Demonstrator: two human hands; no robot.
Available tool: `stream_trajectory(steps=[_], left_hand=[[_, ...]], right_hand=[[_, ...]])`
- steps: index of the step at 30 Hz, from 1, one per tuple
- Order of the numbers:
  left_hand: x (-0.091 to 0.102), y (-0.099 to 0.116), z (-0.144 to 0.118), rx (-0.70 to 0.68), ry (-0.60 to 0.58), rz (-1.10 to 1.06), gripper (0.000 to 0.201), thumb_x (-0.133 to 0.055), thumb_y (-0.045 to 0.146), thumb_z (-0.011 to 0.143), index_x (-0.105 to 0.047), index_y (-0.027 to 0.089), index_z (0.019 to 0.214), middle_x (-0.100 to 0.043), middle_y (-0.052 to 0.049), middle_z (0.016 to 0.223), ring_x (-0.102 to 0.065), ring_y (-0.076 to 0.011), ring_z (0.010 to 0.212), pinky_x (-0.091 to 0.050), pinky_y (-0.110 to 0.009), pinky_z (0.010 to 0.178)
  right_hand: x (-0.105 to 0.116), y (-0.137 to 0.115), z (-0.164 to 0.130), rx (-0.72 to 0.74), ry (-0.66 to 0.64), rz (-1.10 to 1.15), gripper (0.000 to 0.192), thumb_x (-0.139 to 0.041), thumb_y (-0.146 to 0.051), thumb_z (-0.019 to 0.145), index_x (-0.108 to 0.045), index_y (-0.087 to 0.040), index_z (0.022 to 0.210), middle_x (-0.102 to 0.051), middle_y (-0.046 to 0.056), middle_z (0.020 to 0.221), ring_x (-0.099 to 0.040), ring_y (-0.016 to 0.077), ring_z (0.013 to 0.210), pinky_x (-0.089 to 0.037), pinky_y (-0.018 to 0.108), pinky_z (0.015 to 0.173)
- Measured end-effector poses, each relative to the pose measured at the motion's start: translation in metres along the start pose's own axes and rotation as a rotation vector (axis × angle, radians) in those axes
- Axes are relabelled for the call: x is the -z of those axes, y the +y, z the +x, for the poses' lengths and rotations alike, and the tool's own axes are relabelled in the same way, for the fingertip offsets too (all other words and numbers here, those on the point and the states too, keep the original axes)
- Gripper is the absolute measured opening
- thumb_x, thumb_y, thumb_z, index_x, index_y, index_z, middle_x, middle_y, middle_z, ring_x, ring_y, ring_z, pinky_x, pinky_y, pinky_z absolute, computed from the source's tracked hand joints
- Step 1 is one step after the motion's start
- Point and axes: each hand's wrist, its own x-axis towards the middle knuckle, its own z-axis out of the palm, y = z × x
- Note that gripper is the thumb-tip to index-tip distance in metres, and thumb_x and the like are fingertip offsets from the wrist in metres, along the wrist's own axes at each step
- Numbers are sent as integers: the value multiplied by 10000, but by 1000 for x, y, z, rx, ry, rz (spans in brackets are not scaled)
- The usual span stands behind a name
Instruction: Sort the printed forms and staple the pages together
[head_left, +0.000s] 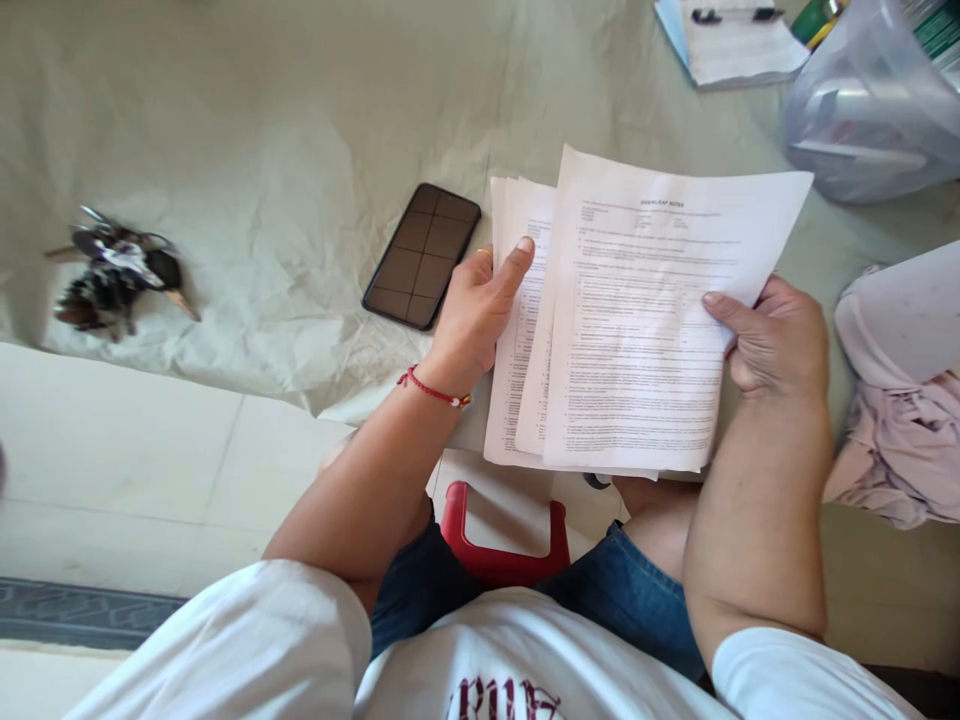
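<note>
Several printed paper sheets (pixel 637 330) are spread between my hands, overlapping and slightly fanned, at the table's near edge. My left hand (pixel 484 305) grips their left side, thumb on top and fingers underneath. At the right side, my right hand (pixel 776 330) pinches the sheets with its thumb on the top page; the other fingers are mostly hidden beneath. The top page bears a short heading and dense small text. Just left of my left hand, a dark smartphone (pixel 422 256) lies face up, its screen crossed by thin lines.
A bunch of keys (pixel 124 270) lies far left on the wrinkled table cover (pixel 285 120). A notepad (pixel 739 45) with a pen (pixel 731 15) and a translucent container (pixel 870 110) stand at the upper right. Pinkish cloth (pixel 900 440) lies right of my right hand. Below is a red stool (pixel 495 560).
</note>
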Motion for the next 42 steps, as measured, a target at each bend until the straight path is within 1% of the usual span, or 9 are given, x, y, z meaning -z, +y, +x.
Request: stream_trajectory(steps=[7,11,19,24,27,30,34,37,42], left_hand=[[-2,6,-5,-48,-75,-9,402,-872,527,983,-691,216,1161,-850,-121,1343,-803,-356,1344,-652,-489,1163],[0,1,-2,-12,-70,79,345,-862,419,967,-687,226,1193,-851,-130,1341,-750,-397,1434,-650,-568,1189],[0,1,-1,-6,-60,90,235,-802,345,964,-726,240,1160,-883,-114,1257,-786,-400,1376,-691,-576,1144],[1,-1,0,3,-62,79,206,-783,322,971,-730,234,1150,-883,-102,1217,-806,-377,1347,-706,-553,1112],[1,-1,0,15,-59,59,177,-758,291,972,-725,234,1136,-888,-86,1178,-813,-362,1333,-713,-534,1094],[0,1,-1,18,-49,35,156,-744,266,972,-723,227,1121,-892,-90,1166,-818,-362,1316,-709,-543,1097],[-1,3,-3,15,-42,34,165,-790,303,968,-730,230,1104,-889,-115,1183,-804,-389,1337,-701,-567,1107],[-1,3,-3,11,-38,47,190,-819,334,949,-733,235,1085,-890,-121,1180,-799,-396,1348,-708,-555,1093],[-1,5,-3,21,-16,60,222,-837,349,909,-731,237,1068,-901,-89,1145,-811,-386,1314,-720,-547,1080]], right_hand=[[2,15,6,102,-110,-32,464,-1111,-338,611,-783,-326,940,-849,11,997,-818,326,1057,-741,537,939],[-6,7,-2,108,-103,-64,466,-1119,-361,607,-818,-295,957,-862,20,1032,-808,289,1012,-719,491,958],[-8,-2,-6,116,21,-69,532,-1111,-459,538,-819,-183,887,-861,49,977,-740,187,862,-650,358,871],[10,5,8,238,192,-286,272,-896,-361,724,-690,-189,768,-708,-15,773,-570,120,689,-539,291,694],[18,9,18,321,334,-401,130,-744,-284,808,-652,-201,768,-626,-41,724,-520,108,652,-504,279,672],[18,8,22,360,366,-230,83,-730,-269,796,-664,-219,791,-672,-21,781,-606,133,699,-587,322,763],[14,2,17,270,301,64,129,-804,-222,682,-715,-218,776,-757,38,878,-710,196,823,-660,373,847],[14,-4,15,168,253,139,172,-849,-204,639,-751,-213,781,-771,44,896,-734,215,860,-689,389,879],[7,-16,3,81,145,211,261,-933,-280,683,-810,-206,901,-783,86,1054,-783,233,1011,-687,383,1070]])
